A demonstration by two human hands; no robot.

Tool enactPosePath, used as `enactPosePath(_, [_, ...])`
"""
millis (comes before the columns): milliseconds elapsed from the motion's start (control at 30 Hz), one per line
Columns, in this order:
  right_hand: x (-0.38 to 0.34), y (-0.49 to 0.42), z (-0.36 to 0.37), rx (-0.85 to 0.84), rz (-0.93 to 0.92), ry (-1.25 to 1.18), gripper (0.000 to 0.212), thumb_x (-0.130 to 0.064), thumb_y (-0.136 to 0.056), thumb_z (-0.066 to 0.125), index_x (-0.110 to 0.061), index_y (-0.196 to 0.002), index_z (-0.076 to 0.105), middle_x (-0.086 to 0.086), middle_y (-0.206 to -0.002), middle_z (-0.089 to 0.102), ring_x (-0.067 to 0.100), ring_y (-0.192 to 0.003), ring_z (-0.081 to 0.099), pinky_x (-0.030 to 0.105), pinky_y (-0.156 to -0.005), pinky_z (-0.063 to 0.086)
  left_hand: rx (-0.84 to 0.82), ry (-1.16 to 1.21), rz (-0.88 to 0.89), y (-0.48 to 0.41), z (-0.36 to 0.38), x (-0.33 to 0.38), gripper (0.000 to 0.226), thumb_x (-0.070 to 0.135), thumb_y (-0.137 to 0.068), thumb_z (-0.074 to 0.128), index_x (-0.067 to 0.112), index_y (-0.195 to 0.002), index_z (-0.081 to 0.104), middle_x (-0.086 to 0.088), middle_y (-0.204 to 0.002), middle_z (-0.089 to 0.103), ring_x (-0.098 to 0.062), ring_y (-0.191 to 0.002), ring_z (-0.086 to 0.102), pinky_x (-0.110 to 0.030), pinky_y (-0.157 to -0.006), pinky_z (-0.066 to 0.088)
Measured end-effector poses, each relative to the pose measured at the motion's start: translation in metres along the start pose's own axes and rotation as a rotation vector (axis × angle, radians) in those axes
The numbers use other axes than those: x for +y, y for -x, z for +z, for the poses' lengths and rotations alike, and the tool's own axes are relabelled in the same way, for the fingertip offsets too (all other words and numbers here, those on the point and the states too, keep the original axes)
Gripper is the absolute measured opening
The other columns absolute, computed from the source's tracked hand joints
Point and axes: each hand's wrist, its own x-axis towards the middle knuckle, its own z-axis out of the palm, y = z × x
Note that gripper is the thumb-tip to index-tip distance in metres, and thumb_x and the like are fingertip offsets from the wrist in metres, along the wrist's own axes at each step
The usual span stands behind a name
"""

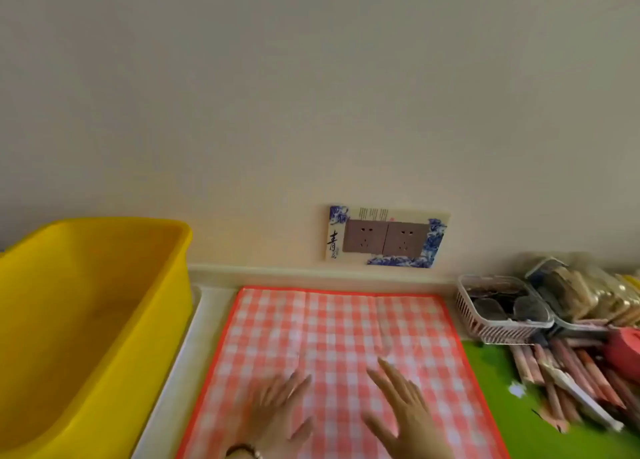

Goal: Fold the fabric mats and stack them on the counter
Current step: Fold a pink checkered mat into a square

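An orange-and-white checked fabric mat (343,334) with an orange border lies spread flat on the counter, its far edge close to the wall. Fold creases run across it. My left hand (277,413) rests flat on the mat's near middle, fingers spread and straight. Just to its right, my right hand (405,410) also lies flat on the mat with straight fingers pointing away from me. Under the checked mat's right side a green mat (491,389) shows.
A large yellow plastic tub (90,320) stands at the left on the white counter (207,320). At the right are a pink-white basket (498,323) of dark items, clear food boxes (581,292) and a pile of wrapped sticks (568,375). A decorated double socket (384,236) sits on the wall.
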Motion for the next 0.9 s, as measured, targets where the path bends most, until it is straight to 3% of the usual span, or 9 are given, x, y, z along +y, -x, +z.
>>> enactPosePath(67, [0.016, -0.003, 0.029, 0.006, 0.001, 0.072, 0.064, -0.087, -0.075, 0.012, -0.068, -0.13, -0.014, -0.016, -0.153, 0.014, 0.011, -0.142, 0.019, 0.026, -0.115, 0.008, -0.064, 0.038, 0.006, -0.001, 0.022, -0.003, 0.074, 0.067, -0.086, 0.013, 0.031, -0.147, -0.006, 0.007, -0.157, -0.012, -0.021, -0.139, 0.029, -0.044, -0.102, 0.038])
enactPosePath(167, [0.028, -0.006, 0.057, -0.054, -0.031, 0.167, 0.07, -0.076, -0.085, 0.024, -0.045, -0.146, 0.008, -0.016, -0.145, 0.037, 0.01, -0.13, 0.046, 0.027, -0.114, 0.013, -0.078, -0.029, 0.038, -0.007, 0.06, -0.011, 0.074, 0.069, -0.086, 0.015, 0.031, -0.148, 0.008, 0.012, -0.156, 0.016, -0.019, -0.141, 0.016, -0.043, -0.108, 0.006])
enactPosePath(233, [0.03, -0.003, 0.061, 0.004, -0.049, 0.271, 0.068, -0.077, -0.085, 0.024, -0.048, -0.145, 0.01, -0.021, -0.153, 0.013, 0.006, -0.142, 0.019, 0.026, -0.115, 0.001, -0.114, -0.027, -0.018, -0.002, 0.058, -0.01, 0.07, 0.072, -0.086, 0.013, 0.037, -0.146, 0.01, 0.015, -0.149, 0.031, -0.017, -0.139, 0.021, -0.041, -0.109, -0.001])
enactPosePath(333, [0.04, -0.004, 0.064, 0.08, -0.126, 0.305, 0.068, -0.08, -0.081, 0.015, -0.054, -0.142, -0.001, -0.03, -0.147, -0.019, -0.004, -0.139, -0.021, 0.024, -0.114, -0.017, -0.01, -0.007, -0.003, -0.005, 0.048, -0.005, 0.083, 0.078, -0.067, -0.014, 0.046, -0.143, -0.011, 0.023, -0.149, -0.018, -0.01, -0.14, -0.021, -0.039, -0.112, -0.019])
enactPosePath(433, [0.041, -0.002, 0.066, 0.053, -0.137, 0.321, 0.075, -0.082, -0.076, 0.006, -0.052, -0.144, 0.002, -0.032, -0.147, -0.014, -0.005, -0.139, -0.018, 0.026, -0.116, -0.013, 0.002, -0.033, 0.021, 0.001, 0.047, 0.002, 0.089, 0.077, -0.062, -0.013, 0.043, -0.145, -0.011, 0.023, -0.145, -0.026, -0.007, -0.138, -0.027, -0.045, -0.115, -0.013])
enactPosePath(567, [0.043, -0.001, 0.065, 0.053, -0.159, 0.294, 0.089, -0.087, -0.067, -0.001, -0.046, -0.145, 0.014, -0.028, -0.15, 0.006, -0.002, -0.142, -0.001, 0.026, -0.118, -0.002, 0.035, 0.045, 0.068, 0.002, 0.05, -0.007, 0.066, 0.066, -0.087, 0.013, 0.039, -0.147, 0.006, 0.019, -0.154, -0.002, -0.009, -0.144, -0.01, -0.04, -0.118, -0.003])
enactPosePath(633, [0.04, 0.001, 0.06, 0.056, -0.165, 0.27, 0.089, -0.087, -0.071, 0.008, -0.04, -0.146, 0.021, -0.019, -0.154, 0.016, 0.005, -0.144, 0.009, 0.029, -0.119, 0.006, 0.052, 0.074, 0.114, 0.003, 0.047, -0.014, 0.077, 0.072, -0.08, 0.013, 0.035, -0.147, 0.016, 0.013, -0.156, 0.011, -0.009, -0.144, 0.003, -0.036, -0.119, 0.005])
enactPosePath(767, [0.016, 0.042, 0.06, 0.045, -0.181, 0.219, 0.055, -0.048, -0.096, 0.037, -0.033, -0.147, 0.023, -0.01, -0.156, 0.017, 0.009, -0.144, 0.015, 0.026, -0.116, 0.009, 0.082, 0.177, 0.176, 0.051, 0.037, -0.002, 0.077, 0.069, -0.084, 0.023, 0.026, -0.148, 0.021, 0.006, -0.155, 0.021, -0.01, -0.143, 0.016, -0.03, -0.117, 0.014])
enactPosePath(900, [-0.007, 0.103, 0.068, -0.004, -0.23, 0.212, 0.062, -0.055, -0.091, 0.037, -0.035, -0.147, 0.022, -0.013, -0.156, 0.013, 0.005, -0.144, 0.01, 0.027, -0.116, 0.007, -0.02, 0.091, 0.245, 0.113, 0.039, 0.013, 0.114, 0.095, -0.054, 0.007, 0.032, -0.149, 0.013, 0.009, -0.156, 0.014, -0.009, -0.143, 0.012, -0.032, -0.117, 0.01])
